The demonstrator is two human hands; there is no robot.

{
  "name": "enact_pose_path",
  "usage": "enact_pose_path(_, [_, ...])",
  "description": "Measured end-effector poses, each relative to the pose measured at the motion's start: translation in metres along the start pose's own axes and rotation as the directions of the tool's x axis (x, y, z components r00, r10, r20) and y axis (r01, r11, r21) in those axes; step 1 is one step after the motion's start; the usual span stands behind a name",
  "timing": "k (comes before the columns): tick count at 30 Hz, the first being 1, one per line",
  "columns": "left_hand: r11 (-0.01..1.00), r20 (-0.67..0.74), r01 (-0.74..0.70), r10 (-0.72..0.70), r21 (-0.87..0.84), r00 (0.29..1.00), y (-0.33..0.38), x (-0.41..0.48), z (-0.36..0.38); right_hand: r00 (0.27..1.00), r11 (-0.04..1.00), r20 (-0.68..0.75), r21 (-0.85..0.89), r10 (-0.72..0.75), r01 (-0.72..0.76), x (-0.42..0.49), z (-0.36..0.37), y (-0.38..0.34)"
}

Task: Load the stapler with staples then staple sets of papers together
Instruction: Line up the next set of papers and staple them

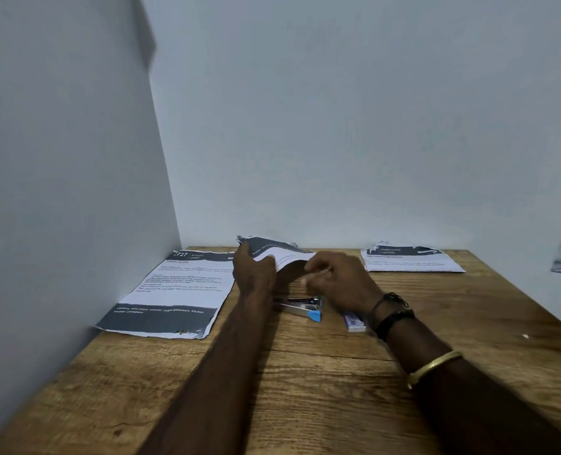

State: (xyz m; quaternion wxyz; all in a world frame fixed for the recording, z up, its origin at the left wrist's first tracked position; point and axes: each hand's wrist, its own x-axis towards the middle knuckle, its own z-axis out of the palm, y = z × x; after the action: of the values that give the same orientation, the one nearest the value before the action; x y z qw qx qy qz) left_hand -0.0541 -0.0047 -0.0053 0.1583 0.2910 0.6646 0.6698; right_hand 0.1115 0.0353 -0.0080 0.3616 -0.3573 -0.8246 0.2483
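We grip a paper set at frame centre with both hands — left, right — the stapler lying just below them.

Stapler flat mid-table, paper set up at twelve o'clock.
Silver body, blue end; staple box at three o'clock, stacks at nine and two.

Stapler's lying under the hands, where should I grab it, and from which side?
Judging from its pose, take the stapler across its metal body, coming down from above with the right hand. It lies flat on the table, long sides exposed; the blue end faces the person, and the staple box sits apart.
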Motion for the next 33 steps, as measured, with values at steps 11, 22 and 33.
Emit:
enact_pose_path(11, [0.982,0.085,0.08,-0.067,-0.169,0.994,0.001,-0.01,0.006,0.922,0.943,-0.25,0.231,0.296,-0.24,0.009,-0.003,0.006])
enact_pose_path(22, [0.917,0.257,-0.383,0.346,0.112,0.902,0.013,-0.057,0.052,0.849,0.954,-0.455,0.244,0.27,-0.172,-0.005,-0.049,0.021])
enact_pose_path(33, [0.859,0.458,-0.464,0.329,0.218,0.826,0.024,-0.088,0.14,0.693,0.869,-0.524,0.315,0.494,-0.382,-0.026,-0.101,0.071])
